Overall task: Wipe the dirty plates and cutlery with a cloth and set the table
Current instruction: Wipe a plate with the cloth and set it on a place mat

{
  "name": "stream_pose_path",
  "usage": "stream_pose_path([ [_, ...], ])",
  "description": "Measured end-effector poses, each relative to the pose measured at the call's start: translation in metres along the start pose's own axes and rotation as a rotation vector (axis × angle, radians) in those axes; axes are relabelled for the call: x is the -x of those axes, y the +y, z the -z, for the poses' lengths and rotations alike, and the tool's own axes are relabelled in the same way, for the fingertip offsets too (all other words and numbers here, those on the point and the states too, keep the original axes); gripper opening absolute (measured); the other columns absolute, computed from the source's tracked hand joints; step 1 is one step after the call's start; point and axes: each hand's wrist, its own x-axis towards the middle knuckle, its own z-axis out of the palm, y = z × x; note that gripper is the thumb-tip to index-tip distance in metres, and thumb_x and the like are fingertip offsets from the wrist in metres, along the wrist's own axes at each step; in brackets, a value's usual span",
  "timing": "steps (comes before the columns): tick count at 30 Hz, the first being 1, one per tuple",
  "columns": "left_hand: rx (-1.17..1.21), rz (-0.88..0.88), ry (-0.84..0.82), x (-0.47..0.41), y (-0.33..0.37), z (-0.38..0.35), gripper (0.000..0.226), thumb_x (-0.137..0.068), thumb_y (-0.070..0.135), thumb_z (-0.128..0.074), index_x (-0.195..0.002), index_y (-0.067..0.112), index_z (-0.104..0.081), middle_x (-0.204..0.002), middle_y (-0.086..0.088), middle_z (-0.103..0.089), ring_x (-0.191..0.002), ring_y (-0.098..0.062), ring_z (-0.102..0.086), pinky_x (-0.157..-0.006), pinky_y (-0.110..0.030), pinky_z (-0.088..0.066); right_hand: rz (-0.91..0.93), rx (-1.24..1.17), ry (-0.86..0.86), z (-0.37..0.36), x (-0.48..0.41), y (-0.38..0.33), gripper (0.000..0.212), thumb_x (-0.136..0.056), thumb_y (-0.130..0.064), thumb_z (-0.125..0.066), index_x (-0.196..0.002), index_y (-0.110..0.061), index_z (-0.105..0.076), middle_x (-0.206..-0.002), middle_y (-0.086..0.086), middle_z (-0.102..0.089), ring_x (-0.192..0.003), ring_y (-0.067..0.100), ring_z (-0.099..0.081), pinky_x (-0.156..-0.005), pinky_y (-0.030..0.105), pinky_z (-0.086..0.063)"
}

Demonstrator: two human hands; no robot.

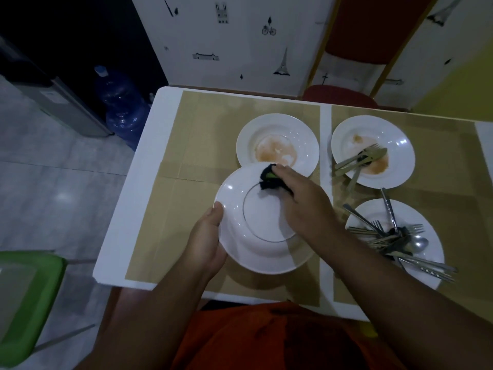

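My left hand [206, 241] grips the left rim of a white plate [248, 252] held upside down above the table, its foot ring facing me. My right hand [301, 198] presses a dark cloth [268, 180] with a green patch against the plate's far side. Behind it lies a second white plate [277, 145] smeared with orange sauce. A third stained plate [373, 152] at the right carries forks and a knife [360, 158]. Nearest on the right, another plate [416, 217] holds a pile of forks, spoons and knives [394, 241].
Tan placemats [202, 145] cover the white table [128, 209]. A red chair [338, 94] stands at the far side, a green stool [26, 297] at my left. A blue water jug [120, 108] stands on the floor beyond the table's left corner.
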Motion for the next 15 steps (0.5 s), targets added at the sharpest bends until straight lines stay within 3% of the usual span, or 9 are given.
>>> stream_pose_path([
  [2,-0.002,-0.003,-0.002,0.000,0.002,-0.003,0.039,-0.109,0.027,-0.034,-0.130,0.010,-0.061,-0.122,-0.010,-0.073,-0.112,-0.022,-0.070,-0.085,-0.033,-0.055,0.058,0.055,-0.041,-0.009,-0.008,-0.015,0.044,-0.092,-0.010,-0.050,-0.135,-0.024,-0.050,-0.138,-0.006,-0.051,-0.128,0.011,-0.044,-0.110,0.033,-0.034],
  [4,0.014,0.011,-0.012,0.000,0.005,-0.004,0.039,-0.108,0.025,-0.034,-0.129,0.007,-0.062,-0.122,-0.013,-0.072,-0.113,-0.025,-0.069,-0.087,-0.035,-0.056,0.250,0.132,-0.163,-0.021,-0.004,-0.026,0.047,-0.087,-0.008,-0.051,-0.131,-0.025,-0.054,-0.137,-0.006,-0.053,-0.127,0.011,-0.044,-0.110,0.038,-0.032],
  [9,0.233,0.155,-0.008,0.004,0.011,0.000,0.047,-0.107,0.036,-0.036,-0.117,0.000,-0.064,-0.102,-0.019,-0.076,-0.087,-0.027,-0.077,-0.069,-0.036,-0.063,0.662,0.197,-0.272,-0.033,0.033,-0.025,0.034,-0.084,-0.017,-0.063,-0.118,-0.015,-0.065,-0.128,0.003,-0.061,-0.123,0.015,-0.051,-0.109,0.028,-0.027],
  [12,0.157,0.089,0.081,0.003,0.016,0.017,0.045,-0.108,0.038,-0.035,-0.124,0.006,-0.062,-0.110,-0.015,-0.075,-0.096,-0.028,-0.074,-0.077,-0.041,-0.058,0.652,0.177,-0.382,-0.028,0.053,-0.001,0.037,-0.090,-0.021,-0.054,-0.126,-0.020,-0.060,-0.137,-0.005,-0.053,-0.132,0.008,-0.041,-0.113,0.031,-0.027],
  [15,0.065,-0.068,0.174,0.003,0.029,0.039,0.036,-0.108,0.031,-0.039,-0.118,0.009,-0.065,-0.110,-0.010,-0.076,-0.099,-0.024,-0.073,-0.071,-0.035,-0.060,0.432,0.094,-0.384,-0.023,0.061,0.017,0.057,-0.081,0.002,-0.048,-0.133,-0.021,-0.053,-0.143,-0.009,-0.045,-0.137,0.002,-0.031,-0.115,0.028,-0.024],
])
